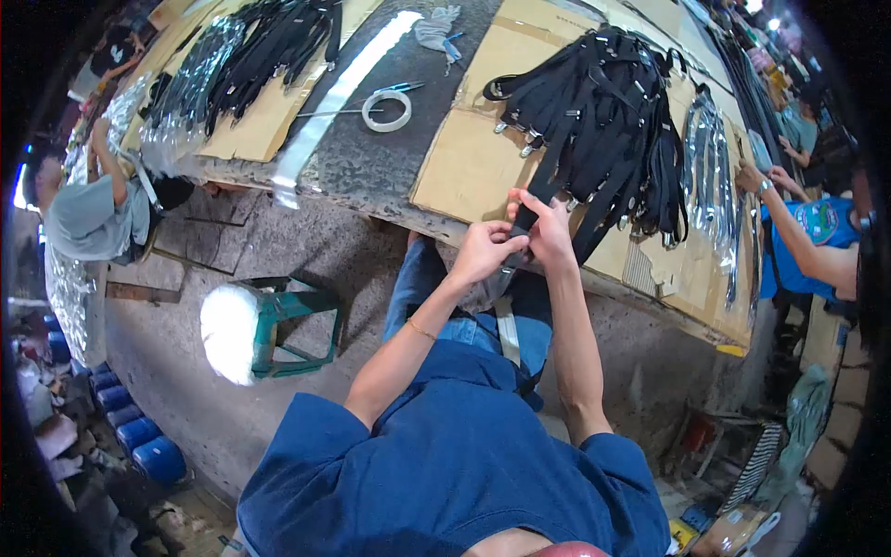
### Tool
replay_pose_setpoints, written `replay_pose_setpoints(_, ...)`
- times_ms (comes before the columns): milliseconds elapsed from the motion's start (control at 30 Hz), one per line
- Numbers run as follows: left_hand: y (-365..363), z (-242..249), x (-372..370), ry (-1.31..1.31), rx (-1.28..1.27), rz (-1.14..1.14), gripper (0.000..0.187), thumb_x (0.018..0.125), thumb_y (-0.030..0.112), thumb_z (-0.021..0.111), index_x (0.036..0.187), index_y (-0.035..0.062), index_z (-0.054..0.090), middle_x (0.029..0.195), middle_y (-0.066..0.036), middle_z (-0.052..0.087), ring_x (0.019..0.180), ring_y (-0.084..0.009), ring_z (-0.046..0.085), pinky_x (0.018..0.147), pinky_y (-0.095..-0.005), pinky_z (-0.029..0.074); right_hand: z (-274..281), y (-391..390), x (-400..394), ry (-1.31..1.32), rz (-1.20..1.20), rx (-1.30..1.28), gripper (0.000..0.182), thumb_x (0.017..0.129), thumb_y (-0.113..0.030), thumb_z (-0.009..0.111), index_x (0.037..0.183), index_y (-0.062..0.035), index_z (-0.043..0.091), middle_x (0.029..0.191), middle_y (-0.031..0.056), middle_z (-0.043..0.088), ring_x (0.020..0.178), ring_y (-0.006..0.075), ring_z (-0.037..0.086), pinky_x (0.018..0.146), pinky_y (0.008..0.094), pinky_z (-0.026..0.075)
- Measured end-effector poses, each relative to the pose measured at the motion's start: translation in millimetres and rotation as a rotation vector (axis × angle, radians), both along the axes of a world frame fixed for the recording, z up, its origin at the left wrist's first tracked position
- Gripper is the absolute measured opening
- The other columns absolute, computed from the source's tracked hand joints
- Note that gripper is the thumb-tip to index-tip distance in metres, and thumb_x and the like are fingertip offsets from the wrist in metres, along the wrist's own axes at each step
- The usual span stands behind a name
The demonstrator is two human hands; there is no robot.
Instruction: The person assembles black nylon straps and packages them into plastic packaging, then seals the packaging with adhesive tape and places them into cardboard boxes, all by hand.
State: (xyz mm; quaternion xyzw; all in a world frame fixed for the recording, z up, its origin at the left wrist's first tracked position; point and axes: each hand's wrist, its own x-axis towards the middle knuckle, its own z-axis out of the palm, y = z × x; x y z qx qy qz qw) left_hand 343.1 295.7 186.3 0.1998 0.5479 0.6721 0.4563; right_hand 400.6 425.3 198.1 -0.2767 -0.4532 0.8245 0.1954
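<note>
Close to the table's front edge, a black strap (524,220) runs between my two hands. My left hand (488,253) pinches it from the left, fingers closed. On the other side, my right hand (549,232) has its fingers wrapped round the same strap, thumb raised along it. Just beyond lies a large heap of black suspender straps (608,121) with shiny metal clips. The held strap appears to lead up into that heap. Its lower end, near my lap, is too small to make out.
Cardboard sheets (473,167) cover parts of the table. A tape roll (386,110), a white strip (348,88) and more black straps (278,56) lie to the left. A green-legged stool (297,327) stands on the floor. Co-workers sit at left (97,218) and right (817,241).
</note>
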Motion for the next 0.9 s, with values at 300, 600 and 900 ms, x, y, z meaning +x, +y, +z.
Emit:
replay_pose_setpoints(300,-4.9,25.2,0.1,-0.099,0.025,-0.053,0.015,0.087,0.008,0.064,0.095,-0.0039,0.061,0.08,-0.008,0.066,0.07,-0.0134,0.065,0.063,-0.0249,0.051,19.1,35.9,-13.3,0.092,-0.12,-0.167,0.022,0.091,-0.018,0.057,0.1,0.0026,0.057,0.1,0.0141,0.065,0.086,0.0217,0.065,0.076,0.0323,0.053)
replay_pose_setpoints(600,24.5,27.0,-24.5,-0.201,0.192,-0.024,0.013,0.088,0.007,0.062,0.094,-0.0044,0.062,0.083,-0.01,0.067,0.071,-0.0166,0.066,0.063,-0.0263,0.054,53.3,19.5,-7.5,0.011,0.298,-0.076,0.028,0.091,-0.018,0.052,0.102,0.0065,0.058,0.1,0.0159,0.066,0.084,0.0213,0.065,0.07,0.0315,0.053)
replay_pose_setpoints(900,16.6,33.4,-18.3,-0.154,0.103,-0.062,0.012,0.085,0.006,0.066,0.091,-0.0032,0.062,0.082,-0.01,0.067,0.071,-0.0155,0.066,0.062,-0.025,0.053,38.2,63.0,-21.2,0.109,-0.284,-0.096,0.026,0.09,-0.027,0.063,0.089,-0.0021,0.057,0.077,0.0028,0.059,0.062,0.0111,0.051,0.058,0.026,0.044)
